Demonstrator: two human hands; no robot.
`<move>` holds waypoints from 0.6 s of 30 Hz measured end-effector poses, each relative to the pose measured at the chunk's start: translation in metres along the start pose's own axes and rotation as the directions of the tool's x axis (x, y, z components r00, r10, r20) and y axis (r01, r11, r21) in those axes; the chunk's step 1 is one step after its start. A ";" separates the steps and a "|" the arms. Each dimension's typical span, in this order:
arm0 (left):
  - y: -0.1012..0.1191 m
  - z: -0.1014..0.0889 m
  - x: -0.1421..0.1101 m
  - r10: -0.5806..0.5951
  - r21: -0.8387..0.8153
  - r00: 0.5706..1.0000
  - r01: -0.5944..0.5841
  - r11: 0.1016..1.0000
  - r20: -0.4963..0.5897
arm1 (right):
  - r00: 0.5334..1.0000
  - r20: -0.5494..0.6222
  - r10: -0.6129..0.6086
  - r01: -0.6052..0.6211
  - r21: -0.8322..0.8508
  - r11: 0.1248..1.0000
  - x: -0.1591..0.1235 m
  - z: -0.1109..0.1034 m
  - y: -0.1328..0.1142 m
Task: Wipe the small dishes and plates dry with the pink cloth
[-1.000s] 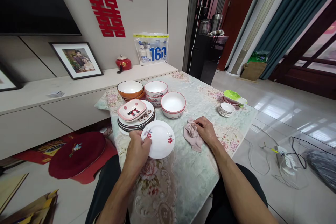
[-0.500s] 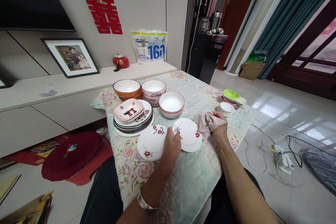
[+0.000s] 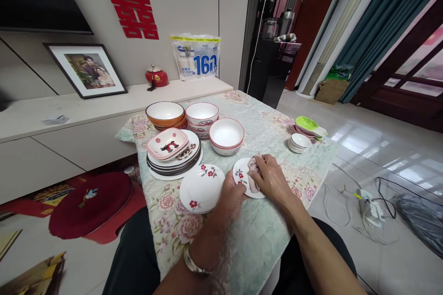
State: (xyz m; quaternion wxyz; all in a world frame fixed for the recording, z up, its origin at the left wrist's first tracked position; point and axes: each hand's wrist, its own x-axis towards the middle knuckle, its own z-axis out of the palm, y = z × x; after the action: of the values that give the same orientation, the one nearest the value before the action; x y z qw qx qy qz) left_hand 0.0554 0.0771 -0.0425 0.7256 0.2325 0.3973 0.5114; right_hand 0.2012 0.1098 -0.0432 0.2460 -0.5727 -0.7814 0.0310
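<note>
My left hand grips the lower left rim of a small white plate with red flowers, thumb on top. Bunched under the fingers of my right hand is a pinkish cloth, pressed onto the right half of that plate. Just left of it, another flowered plate lies on the tablecloth, apparently on top of at least one more. Behind stand a red-rimmed white bowl and a stack of plates topped by a pink square dish.
Orange bowls and stacked red-rimmed bowls stand at the table's back left. Small white dishes and a green leaf-shaped dish sit near the right edge. A red stool is at the left; cables lie on the floor at right.
My right hand has brought the cloth left from beside the plate onto its face. My left hand has shifted slightly down and right along with the plate, which is now tilted differently.
</note>
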 end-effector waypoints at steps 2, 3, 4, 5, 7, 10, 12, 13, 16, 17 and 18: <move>0.001 0.000 -0.001 0.010 -0.032 0.999 -0.009 0.999 0.036 | 0.998 0.043 -0.052 0.051 0.009 0.999 -0.001 -0.001 -0.003; 0.001 0.000 -0.002 0.017 -0.041 0.999 -0.015 0.999 0.048 | 0.995 0.058 -0.076 0.075 0.020 0.997 0.000 -0.001 -0.005; 0.001 0.000 -0.002 0.022 -0.046 0.998 -0.020 0.999 0.055 | 0.993 0.067 -0.098 0.096 0.036 0.995 0.000 -0.001 -0.006; 0.002 0.000 -0.003 0.024 -0.048 0.998 -0.022 0.999 0.058 | 0.991 0.075 -0.115 0.111 0.059 0.992 0.000 -0.001 -0.008; 0.002 -0.001 -0.003 0.028 -0.060 0.998 -0.024 0.998 0.064 | 0.987 0.083 -0.137 0.126 0.124 0.984 0.000 -0.002 -0.010; 0.002 -0.002 -0.002 0.049 -0.085 0.995 -0.041 0.996 0.090 | 0.979 0.102 -0.177 0.146 0.252 0.956 0.000 -0.006 -0.011; 0.002 -0.003 -0.002 0.080 -0.095 0.991 -0.070 0.993 0.105 | 0.966 0.133 -0.222 0.165 0.347 0.923 -0.001 -0.011 -0.009; 0.002 -0.003 -0.001 0.094 -0.101 0.990 -0.084 0.991 0.107 | 0.956 0.152 -0.250 0.173 0.396 0.902 -0.001 -0.015 -0.008; 0.003 -0.002 -0.001 0.111 -0.136 0.991 -0.100 0.986 0.078 | 0.923 0.215 -0.319 0.173 0.509 0.843 -0.001 -0.026 -0.002; 0.003 -0.001 -0.001 0.106 -0.150 0.992 -0.095 0.984 0.068 | 0.912 0.239 -0.334 0.165 0.531 0.831 -0.001 -0.029 -0.001; 0.004 -0.001 -0.001 0.101 -0.162 0.993 -0.090 0.983 0.061 | 0.902 0.263 -0.343 0.154 0.546 0.823 -0.001 -0.032 0.000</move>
State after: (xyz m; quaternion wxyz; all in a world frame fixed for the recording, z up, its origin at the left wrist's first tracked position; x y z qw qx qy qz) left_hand 0.0525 0.0773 -0.0399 0.7298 0.2103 0.3183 0.5673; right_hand 0.2147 0.1011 -0.0159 0.2484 -0.3630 -0.8442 0.3062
